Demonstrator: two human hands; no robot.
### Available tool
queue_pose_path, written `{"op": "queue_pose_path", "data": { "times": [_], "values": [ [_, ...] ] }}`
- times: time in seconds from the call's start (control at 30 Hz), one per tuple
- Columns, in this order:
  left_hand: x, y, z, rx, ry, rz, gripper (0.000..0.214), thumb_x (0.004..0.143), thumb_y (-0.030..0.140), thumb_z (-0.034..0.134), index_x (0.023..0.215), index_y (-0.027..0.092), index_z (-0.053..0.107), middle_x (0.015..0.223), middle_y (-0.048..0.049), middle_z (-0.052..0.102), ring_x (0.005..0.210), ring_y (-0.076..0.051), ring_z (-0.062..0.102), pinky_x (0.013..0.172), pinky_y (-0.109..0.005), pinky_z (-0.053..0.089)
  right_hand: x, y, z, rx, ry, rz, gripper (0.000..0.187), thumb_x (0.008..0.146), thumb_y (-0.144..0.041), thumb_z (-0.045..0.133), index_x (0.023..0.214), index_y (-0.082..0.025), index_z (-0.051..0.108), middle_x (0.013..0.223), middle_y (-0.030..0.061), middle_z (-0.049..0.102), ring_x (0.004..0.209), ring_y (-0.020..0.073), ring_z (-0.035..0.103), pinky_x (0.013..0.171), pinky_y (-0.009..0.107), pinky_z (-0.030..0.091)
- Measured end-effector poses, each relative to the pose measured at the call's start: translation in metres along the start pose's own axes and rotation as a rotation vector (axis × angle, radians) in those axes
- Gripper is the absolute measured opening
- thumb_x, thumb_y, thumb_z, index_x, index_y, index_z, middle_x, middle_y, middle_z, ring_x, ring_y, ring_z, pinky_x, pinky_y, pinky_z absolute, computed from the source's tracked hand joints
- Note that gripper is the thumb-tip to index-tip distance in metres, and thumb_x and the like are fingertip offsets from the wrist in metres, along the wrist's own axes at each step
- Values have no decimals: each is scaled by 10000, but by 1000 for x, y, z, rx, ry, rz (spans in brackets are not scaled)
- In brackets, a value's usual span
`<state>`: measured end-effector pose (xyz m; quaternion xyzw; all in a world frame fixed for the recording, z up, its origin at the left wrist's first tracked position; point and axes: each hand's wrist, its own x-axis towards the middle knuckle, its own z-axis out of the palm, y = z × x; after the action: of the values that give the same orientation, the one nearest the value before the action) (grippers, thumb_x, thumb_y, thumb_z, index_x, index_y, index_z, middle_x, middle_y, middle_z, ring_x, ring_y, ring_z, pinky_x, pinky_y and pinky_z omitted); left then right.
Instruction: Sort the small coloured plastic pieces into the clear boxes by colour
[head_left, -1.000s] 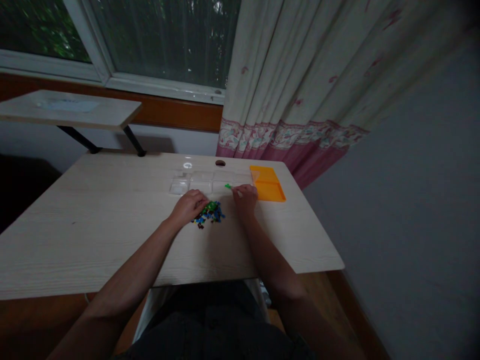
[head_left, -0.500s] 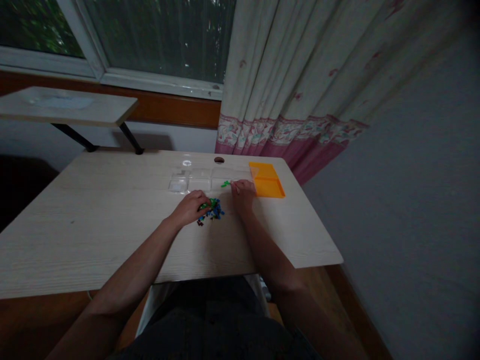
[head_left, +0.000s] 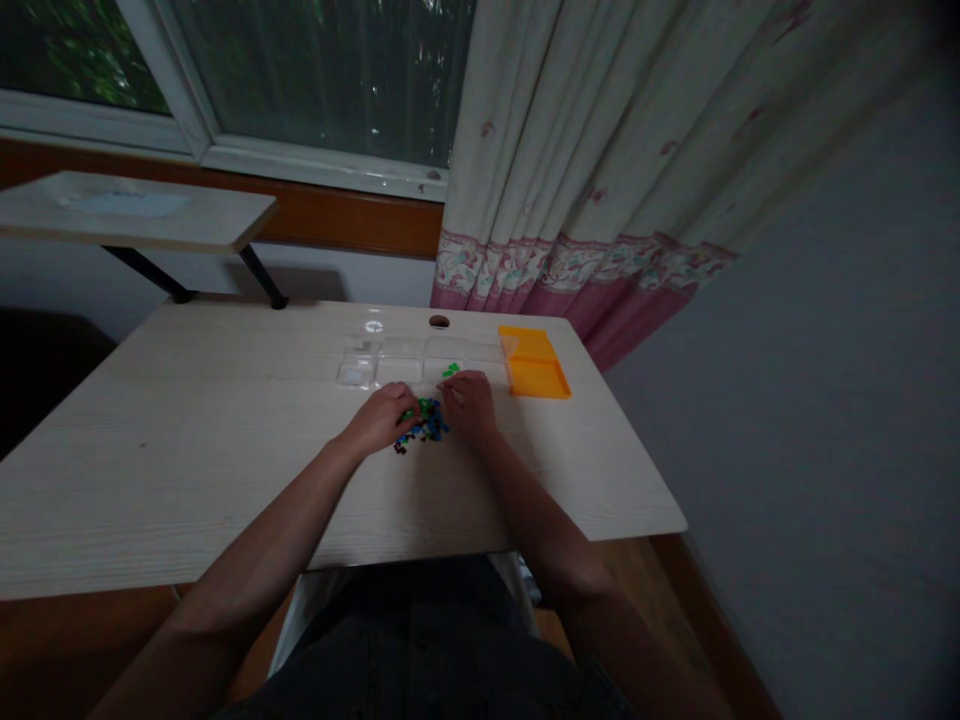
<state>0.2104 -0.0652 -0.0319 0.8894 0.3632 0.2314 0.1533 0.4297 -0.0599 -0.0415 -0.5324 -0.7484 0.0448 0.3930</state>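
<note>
A small pile of green, blue and dark pieces (head_left: 424, 427) lies on the pale wooden table (head_left: 225, 440). My left hand (head_left: 381, 417) rests at the pile's left edge, fingers curled in a pinch over the pieces; what they hold is too small to name. My right hand (head_left: 469, 402) sits at the pile's right edge, knuckles up, with its fingertips hidden behind the back of the hand. Just beyond the hands stands a clear compartment tray (head_left: 390, 362), and a few green pieces (head_left: 451, 370) lie in one of its right-hand cells.
An orange tray (head_left: 534, 376) sits right of the clear tray. A round cable hole (head_left: 439, 322) is near the table's far edge. A smaller side table (head_left: 135, 208) stands at the back left under the window. A curtain (head_left: 600, 170) hangs behind.
My right hand has drawn back from the clear tray to the pile, leaving the green pieces in the cell. My left hand stayed at the pile.
</note>
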Motion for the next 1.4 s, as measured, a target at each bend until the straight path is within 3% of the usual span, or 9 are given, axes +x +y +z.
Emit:
{"op": "queue_pose_path", "data": {
  "times": [0.17,0.33,0.57,0.87,1.07,1.4],
  "values": [
    [-1,-3,1,-14,12,-6,146,931,282,589,936,188,701,957,-81,601,951,-228,567,865,-362,462,0,-1,-3,81,-271,-213,125,898,-272,672,958,-249,779,1026,44,732,1043,192,608,1032,362,418],
    [0,-8,-1,-95,51,-30,164,938,286,572,933,182,698,939,-75,595,945,-217,569,853,-348,474,0,-7,-8,58,-377,-235,179,865,-277,716,1030,-311,775,1063,26,727,1067,201,600,1029,380,419],
    [1,-8,-6,-202,114,-46,173,926,302,588,958,179,705,949,-70,590,922,-201,576,807,-326,487,0,-7,-7,16,-345,-241,196,893,-270,683,1067,-250,772,1060,46,733,1067,210,597,1011,361,424],
    [-1,-12,-15,-180,121,-84,183,903,252,600,1036,202,716,982,-66,606,956,-208,575,872,-349,484,2,-8,-7,-20,-284,-195,113,899,-237,673,937,-235,779,961,40,749,1006,203,609,974,359,427],
    [-6,-22,-23,-164,2,-50,145,842,194,640,952,202,735,901,-54,598,849,-189,568,809,-324,481,1,-1,-8,-44,-164,-29,93,875,-242,701,914,-245,785,987,48,749,1036,228,615,964,378,436],
    [-7,-23,-19,-76,-78,-39,173,888,236,580,959,187,730,907,-72,592,909,-215,570,857,-334,467,0,0,-6,-52,-126,-86,98,890,-261,693,915,-235,784,958,46,747,1008,210,626,951,352,442]
  ]
}}
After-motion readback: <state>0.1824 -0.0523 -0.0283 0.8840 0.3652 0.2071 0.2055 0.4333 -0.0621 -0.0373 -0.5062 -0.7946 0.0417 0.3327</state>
